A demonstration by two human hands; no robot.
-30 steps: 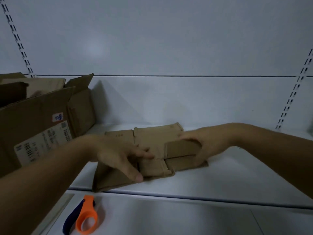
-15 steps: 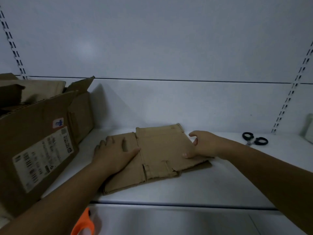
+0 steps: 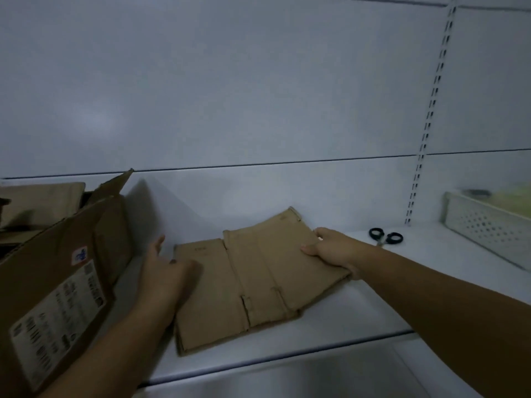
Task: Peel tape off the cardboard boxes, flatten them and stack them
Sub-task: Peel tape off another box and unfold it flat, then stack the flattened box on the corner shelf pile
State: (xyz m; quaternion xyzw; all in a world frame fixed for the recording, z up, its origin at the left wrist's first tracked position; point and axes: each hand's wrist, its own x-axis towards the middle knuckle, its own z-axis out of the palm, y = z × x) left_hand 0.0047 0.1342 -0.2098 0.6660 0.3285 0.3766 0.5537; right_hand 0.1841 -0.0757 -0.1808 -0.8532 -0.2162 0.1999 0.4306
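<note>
A stack of flattened brown cardboard boxes (image 3: 253, 280) lies on the white shelf (image 3: 359, 314) in the middle of the view. My left hand (image 3: 163, 274) is at the stack's left edge, fingers relaxed, the thumb lying on the cardboard. My right hand (image 3: 330, 249) grips the stack's right edge, thumb on top and fingers under the rim. A large open cardboard box (image 3: 54, 282) with a printed label stands at the left, holding more folded cardboard.
Black-handled scissors (image 3: 385, 237) lie on the shelf behind my right hand. A white perforated basket (image 3: 485, 228) stands at the far right. The shelf's back wall rises close behind the stack, and its front edge runs just below it.
The view has tilted and shifted right, bringing the basket into sight. My left hand slid off the top of the stack to its left edge. My right hand stays on the right edge.
</note>
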